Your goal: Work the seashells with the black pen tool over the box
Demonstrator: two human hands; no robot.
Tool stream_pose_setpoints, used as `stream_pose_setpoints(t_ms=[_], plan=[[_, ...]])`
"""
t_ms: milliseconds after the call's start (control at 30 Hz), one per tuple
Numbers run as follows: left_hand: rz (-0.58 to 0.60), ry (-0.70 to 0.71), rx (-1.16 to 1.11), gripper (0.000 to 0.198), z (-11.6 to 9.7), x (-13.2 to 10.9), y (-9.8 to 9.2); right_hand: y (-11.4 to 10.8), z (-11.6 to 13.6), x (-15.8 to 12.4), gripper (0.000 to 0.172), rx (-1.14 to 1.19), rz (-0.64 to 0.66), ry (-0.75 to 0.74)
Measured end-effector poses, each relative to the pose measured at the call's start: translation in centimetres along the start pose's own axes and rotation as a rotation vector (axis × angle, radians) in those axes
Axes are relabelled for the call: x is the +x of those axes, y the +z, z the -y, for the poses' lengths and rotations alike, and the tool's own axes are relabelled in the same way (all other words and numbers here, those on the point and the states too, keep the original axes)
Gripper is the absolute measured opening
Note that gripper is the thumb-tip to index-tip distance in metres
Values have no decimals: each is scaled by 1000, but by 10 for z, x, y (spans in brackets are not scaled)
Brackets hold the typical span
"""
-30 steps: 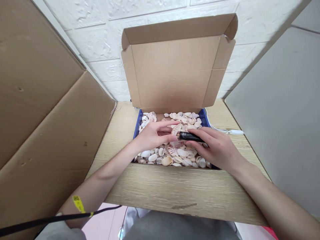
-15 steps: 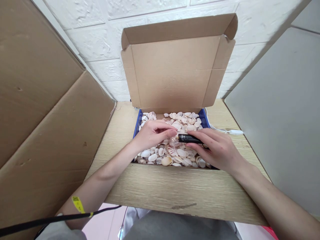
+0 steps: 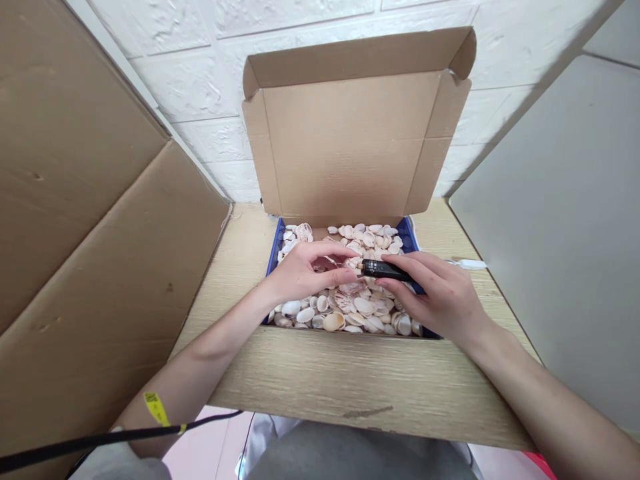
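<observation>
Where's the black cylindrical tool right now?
The black cylindrical tool is in the right hand, just right of centre in the head view, above the pale rounded seashells.

You've got a black cylindrical handheld tool (image 3: 384,269), brass-coloured tip (image 3: 360,266) toward 9 o'clock, above loose white-and-cream seashells (image 3: 365,307). Red-streaked, ribbed fan-shaped shell (image 3: 345,301) lies among them, at the tool's 8 o'clock.

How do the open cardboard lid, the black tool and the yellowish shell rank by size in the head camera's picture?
1. Cardboard lid, by far
2. Black tool, though the right hand hides part of it
3. Yellowish shell
</observation>
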State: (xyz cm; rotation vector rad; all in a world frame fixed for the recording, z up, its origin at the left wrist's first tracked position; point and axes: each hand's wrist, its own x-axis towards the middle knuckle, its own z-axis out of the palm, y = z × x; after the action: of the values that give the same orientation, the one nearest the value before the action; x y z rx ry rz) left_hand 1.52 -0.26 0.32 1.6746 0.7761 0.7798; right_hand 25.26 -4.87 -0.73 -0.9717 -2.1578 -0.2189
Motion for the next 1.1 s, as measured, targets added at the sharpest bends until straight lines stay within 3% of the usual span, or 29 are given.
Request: stream_pose_setpoints(t_ms=[200,533,1100], plan=[[11,-65,-46,40,3,0,2,0,1,0,25,4,2,13],[-109,-153,-82,43,-1,0,-1,1,-4,-3,25,-31,-26,50],[-152,-154,-83,50,2,3,0,1,-5,-2,22,-57,-53,135]])
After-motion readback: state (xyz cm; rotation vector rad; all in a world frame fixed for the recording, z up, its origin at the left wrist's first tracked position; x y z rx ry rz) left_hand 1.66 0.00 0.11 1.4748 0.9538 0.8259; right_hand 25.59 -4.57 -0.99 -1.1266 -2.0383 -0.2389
